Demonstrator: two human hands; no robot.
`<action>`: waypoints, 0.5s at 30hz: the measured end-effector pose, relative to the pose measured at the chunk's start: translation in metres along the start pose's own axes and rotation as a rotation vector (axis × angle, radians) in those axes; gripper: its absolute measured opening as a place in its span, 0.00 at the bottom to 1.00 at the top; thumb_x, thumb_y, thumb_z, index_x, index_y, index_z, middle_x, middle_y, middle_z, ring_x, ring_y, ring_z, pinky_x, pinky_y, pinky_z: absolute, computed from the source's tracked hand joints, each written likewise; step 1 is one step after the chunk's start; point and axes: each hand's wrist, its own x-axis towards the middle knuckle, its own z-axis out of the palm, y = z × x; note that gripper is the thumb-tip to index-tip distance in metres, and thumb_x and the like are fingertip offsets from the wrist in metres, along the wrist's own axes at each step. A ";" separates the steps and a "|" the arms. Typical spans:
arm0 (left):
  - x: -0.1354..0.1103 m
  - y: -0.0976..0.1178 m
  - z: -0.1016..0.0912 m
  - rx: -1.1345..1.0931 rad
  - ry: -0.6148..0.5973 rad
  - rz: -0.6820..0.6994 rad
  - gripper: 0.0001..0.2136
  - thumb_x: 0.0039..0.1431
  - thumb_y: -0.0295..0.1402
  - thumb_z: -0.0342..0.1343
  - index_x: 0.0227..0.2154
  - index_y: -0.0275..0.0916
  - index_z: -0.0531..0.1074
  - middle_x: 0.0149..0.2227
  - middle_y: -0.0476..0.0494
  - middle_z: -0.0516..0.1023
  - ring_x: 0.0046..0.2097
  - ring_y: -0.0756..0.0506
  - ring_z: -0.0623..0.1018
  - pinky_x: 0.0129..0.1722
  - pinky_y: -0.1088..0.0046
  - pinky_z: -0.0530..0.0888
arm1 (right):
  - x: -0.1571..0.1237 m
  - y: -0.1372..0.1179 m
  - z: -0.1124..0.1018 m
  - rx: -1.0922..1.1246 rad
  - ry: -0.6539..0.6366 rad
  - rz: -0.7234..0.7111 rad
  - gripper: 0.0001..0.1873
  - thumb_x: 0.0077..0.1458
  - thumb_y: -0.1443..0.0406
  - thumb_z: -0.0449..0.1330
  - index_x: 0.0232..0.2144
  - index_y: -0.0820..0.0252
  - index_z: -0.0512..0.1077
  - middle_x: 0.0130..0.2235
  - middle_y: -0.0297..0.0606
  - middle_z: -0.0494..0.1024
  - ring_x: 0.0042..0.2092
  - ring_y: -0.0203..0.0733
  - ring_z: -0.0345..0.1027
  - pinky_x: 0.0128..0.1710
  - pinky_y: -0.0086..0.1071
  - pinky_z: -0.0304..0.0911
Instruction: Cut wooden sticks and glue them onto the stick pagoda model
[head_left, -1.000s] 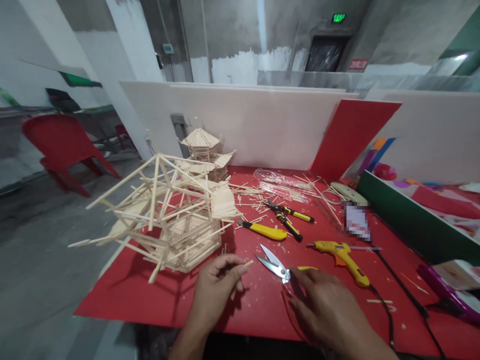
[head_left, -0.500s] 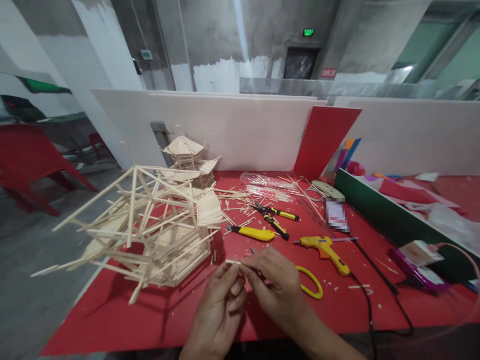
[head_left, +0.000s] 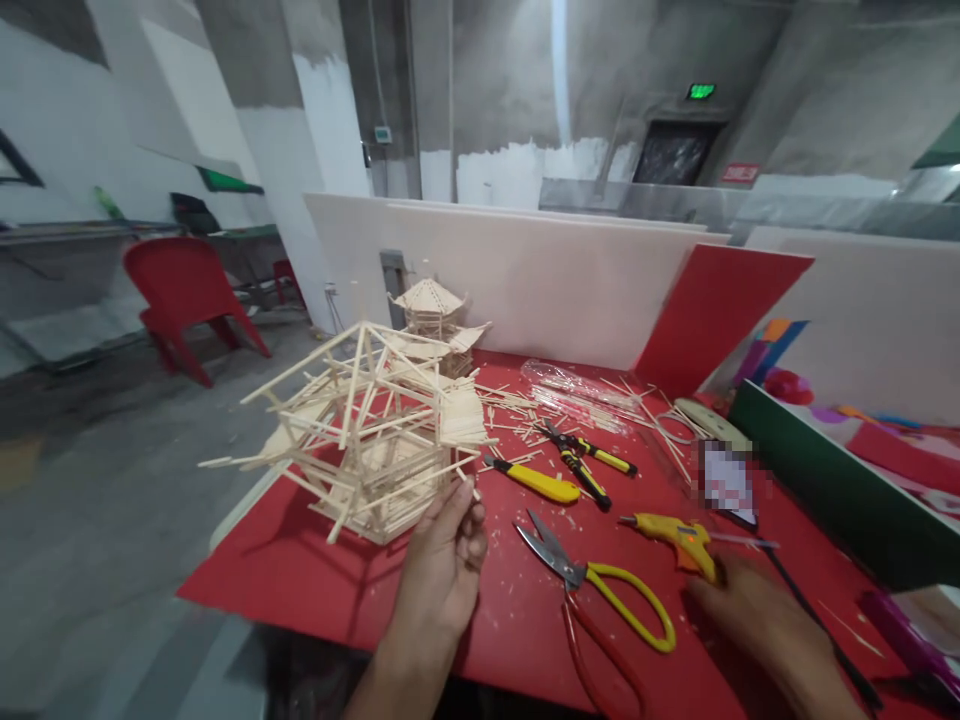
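Observation:
My left hand (head_left: pixel 444 555) is closed, pinching a short wooden stick (head_left: pixel 466 478) between thumb and fingers beside an open stick frame (head_left: pixel 360 440). On the right, my right hand (head_left: pixel 750 605) has its fingers around the lower handle of a yellow hot glue gun (head_left: pixel 679 535), which lies on the red tabletop (head_left: pixel 502 640). An orange light glows on the gun. Large scissors (head_left: pixel 574 575) with one yellow and one red handle lie opened between my hands.
Beyond my hands lie a yellow utility knife (head_left: pixel 536 482), black-and-yellow pliers (head_left: pixel 585 460) and loose sticks (head_left: pixel 510 402). A finished pagoda model (head_left: pixel 430 310) stands at the back. A green board (head_left: pixel 832 470) edges the right side, near a black cable (head_left: pixel 810 610).
My right hand has left the stick held by my left and moved right to the glue gun. The scissors are now uncovered. The view has turned left.

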 end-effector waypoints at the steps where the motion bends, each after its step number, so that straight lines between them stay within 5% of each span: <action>1: 0.002 0.000 0.001 -0.010 0.016 -0.006 0.10 0.48 0.21 0.67 0.31 0.35 0.72 0.24 0.52 0.74 0.22 0.56 0.74 0.14 0.88 0.62 | 0.004 0.004 0.006 0.018 -0.038 0.004 0.12 0.44 0.57 0.58 0.27 0.55 0.76 0.30 0.44 0.80 0.33 0.52 0.76 0.32 0.37 0.65; 8: 0.007 -0.004 0.006 -0.029 0.060 0.001 0.11 0.48 0.20 0.67 0.32 0.36 0.72 0.25 0.53 0.76 0.23 0.55 0.77 0.14 0.88 0.64 | 0.021 0.010 0.025 0.068 -0.110 0.026 0.18 0.47 0.51 0.54 0.36 0.54 0.72 0.32 0.46 0.81 0.34 0.57 0.77 0.31 0.40 0.65; 15: 0.013 -0.001 0.009 -0.030 0.085 0.035 0.11 0.46 0.21 0.68 0.30 0.37 0.72 0.25 0.53 0.77 0.23 0.55 0.78 0.14 0.88 0.65 | 0.003 -0.024 0.002 0.378 0.098 -0.059 0.23 0.44 0.49 0.53 0.40 0.53 0.69 0.36 0.40 0.82 0.37 0.53 0.76 0.33 0.37 0.66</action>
